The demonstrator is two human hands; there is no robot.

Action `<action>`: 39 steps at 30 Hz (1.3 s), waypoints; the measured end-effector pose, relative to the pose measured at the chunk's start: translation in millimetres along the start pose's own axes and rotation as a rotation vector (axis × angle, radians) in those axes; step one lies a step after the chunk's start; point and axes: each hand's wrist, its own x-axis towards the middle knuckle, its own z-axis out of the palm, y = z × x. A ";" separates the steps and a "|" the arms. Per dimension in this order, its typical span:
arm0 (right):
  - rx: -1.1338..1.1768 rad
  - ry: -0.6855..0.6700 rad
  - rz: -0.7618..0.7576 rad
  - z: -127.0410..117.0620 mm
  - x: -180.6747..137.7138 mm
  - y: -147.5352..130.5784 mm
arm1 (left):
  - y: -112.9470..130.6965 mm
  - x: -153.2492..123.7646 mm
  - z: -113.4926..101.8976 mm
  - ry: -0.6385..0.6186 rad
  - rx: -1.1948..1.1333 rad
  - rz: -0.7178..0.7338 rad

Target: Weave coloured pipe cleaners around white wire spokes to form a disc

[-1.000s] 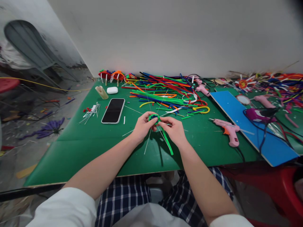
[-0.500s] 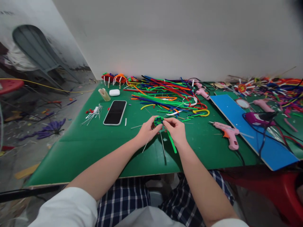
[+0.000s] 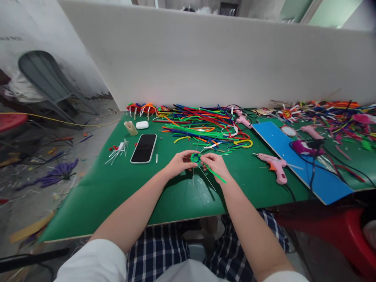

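Between my hands, above the table's front half, is a small round green-and-blue woven piece (image 3: pixel 195 158) with thin pale spokes sticking out several ways. Its left edge sits between the thumb and fingers of my left hand (image 3: pixel 181 162), which are closed on it. On the other side my right hand (image 3: pixel 214 164) pinches a green pipe cleaner (image 3: pixel 219 177) where it meets the round piece. The strip's loose end slants down to the right below my right hand. My fingers partly hide the rim.
Behind my hands lies a heap of coloured pipe cleaners (image 3: pixel 199 123). To the left are a phone (image 3: pixel 143 148), a white case (image 3: pixel 142 125) and some thin white sticks (image 3: pixel 117 152). A pink glue gun (image 3: pixel 274 166) and a blue board (image 3: pixel 293 156) lie to the right.
The camera view has tilted up a little. The round piece has turned in my hands, and the green strip's loose end now points further right.
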 end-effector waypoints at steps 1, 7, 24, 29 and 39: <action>-0.005 -0.005 0.001 -0.1 0.2 1.1 | -1.4 0.3 0.0 0.006 -0.013 -0.005; 0.011 -0.041 0.003 0.0 1.5 4.7 | -0.9 -2.7 1.7 0.007 -0.028 -0.043; 1.128 -0.238 0.014 30.1 -2.9 12.6 | -18.0 -66.2 -119.9 1.048 1.176 0.126; 1.126 -0.193 0.013 25.1 -3.6 13.2 | -27.6 -59.7 -103.9 1.032 1.289 0.106; 0.892 -0.077 -0.008 28.5 -6.2 11.2 | -22.3 -61.0 -98.0 0.994 1.285 0.065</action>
